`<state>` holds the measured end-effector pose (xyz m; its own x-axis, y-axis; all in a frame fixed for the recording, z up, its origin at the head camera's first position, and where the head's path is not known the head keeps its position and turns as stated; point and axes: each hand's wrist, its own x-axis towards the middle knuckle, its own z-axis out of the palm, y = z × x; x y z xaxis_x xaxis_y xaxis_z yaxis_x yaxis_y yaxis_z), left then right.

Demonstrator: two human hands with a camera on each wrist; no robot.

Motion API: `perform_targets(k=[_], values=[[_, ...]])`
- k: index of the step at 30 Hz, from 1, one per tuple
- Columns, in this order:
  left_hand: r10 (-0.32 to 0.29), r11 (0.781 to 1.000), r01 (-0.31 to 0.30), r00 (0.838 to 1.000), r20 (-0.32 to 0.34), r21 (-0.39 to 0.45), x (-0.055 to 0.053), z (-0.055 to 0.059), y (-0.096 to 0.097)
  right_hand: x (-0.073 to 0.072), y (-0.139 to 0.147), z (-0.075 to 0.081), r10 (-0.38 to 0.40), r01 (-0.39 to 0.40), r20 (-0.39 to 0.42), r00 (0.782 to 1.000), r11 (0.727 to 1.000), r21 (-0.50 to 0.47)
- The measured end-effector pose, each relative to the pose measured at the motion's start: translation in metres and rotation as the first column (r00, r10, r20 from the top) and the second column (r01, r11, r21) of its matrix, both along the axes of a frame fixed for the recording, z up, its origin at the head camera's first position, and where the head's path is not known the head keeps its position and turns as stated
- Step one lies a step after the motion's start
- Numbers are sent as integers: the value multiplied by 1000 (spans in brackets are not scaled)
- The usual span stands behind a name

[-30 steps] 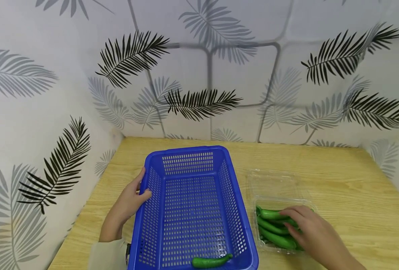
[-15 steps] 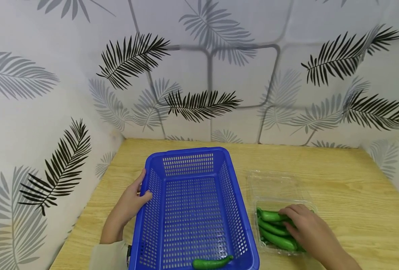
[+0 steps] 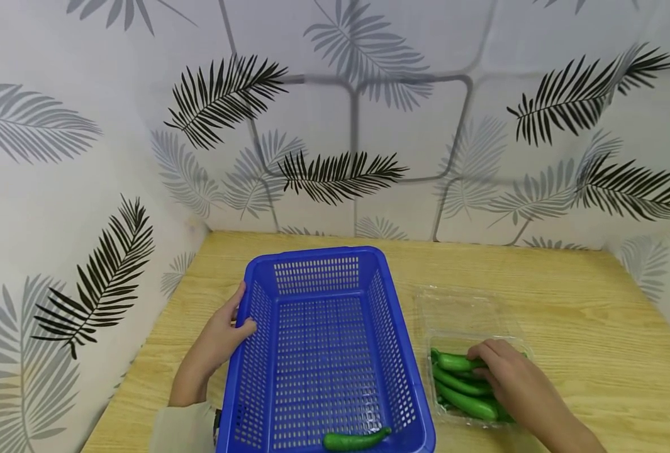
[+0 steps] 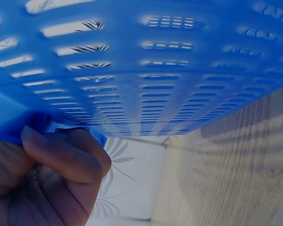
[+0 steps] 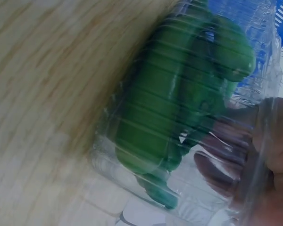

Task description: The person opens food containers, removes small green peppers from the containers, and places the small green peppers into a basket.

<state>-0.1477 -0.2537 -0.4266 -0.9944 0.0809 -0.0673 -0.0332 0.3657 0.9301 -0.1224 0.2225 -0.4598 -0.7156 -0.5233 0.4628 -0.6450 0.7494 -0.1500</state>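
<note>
On pale wood-grain table (image 3: pixel 601 314): glossy green elongated vegetables (image 3: pixel 460 382) in clear plastic box (image 3: pixel 465 311); single vegetable (image 3: pixel 354 440) in blue perforated plastic basket (image 3: pixel 320 358).
Probably light, firm, slippery; best taken mid-length. In box, long axes mainly left-right, dipping nearward at right. Pinching basket's left rim with left hand (image 3: pixel 218 336); touching vegetables with right hand (image 3: pixel 516 377), cannot tell whether pinching one.

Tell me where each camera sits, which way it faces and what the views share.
Head: worn on the head, facing forward and down at the blue basket, clear box and table; both the left hand and right hand show.
Left wrist: worn there, facing the basket's slotted outside, with table and leaf-patterned backdrop; the left hand shows.
Right wrist: worn there, looking through the clear box at green vegetables; the right hand shows.
Shared: head and right wrist both show the vegetables.
</note>
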Motion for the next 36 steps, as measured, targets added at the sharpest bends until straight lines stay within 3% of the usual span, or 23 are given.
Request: perform_targets(k=[7, 14, 23, 29, 33, 36], values=[[2, 1000, -2, 1000, 4, 4, 0, -1, 1, 2, -1, 10, 55, -56, -15, 998, 995, -80], [4, 1000, -4, 1000, 9, -9, 0, 0, 1, 9, -7, 34, 109, -100, 54, 993, 984, -145], [6, 1000, -6, 1000, -1, -20, 0, 0, 1, 20, -33, 63, 222, -214, 7, 975, 950, -229], [10, 999, -10, 1000, -3, -33, 1, 1, 2, 20, -51, 69, 325, -334, -79, 943, 914, -231], [11, 999, -11, 1000, 0, -34, 0, 1, 2, 19, -60, 70, 347, -351, -59, 936, 910, -220], [11, 1000, -11, 1000, 6, -27, 3, 7, 4, 18, -66, 73, 355, -354, -34, 934, 911, -211]])
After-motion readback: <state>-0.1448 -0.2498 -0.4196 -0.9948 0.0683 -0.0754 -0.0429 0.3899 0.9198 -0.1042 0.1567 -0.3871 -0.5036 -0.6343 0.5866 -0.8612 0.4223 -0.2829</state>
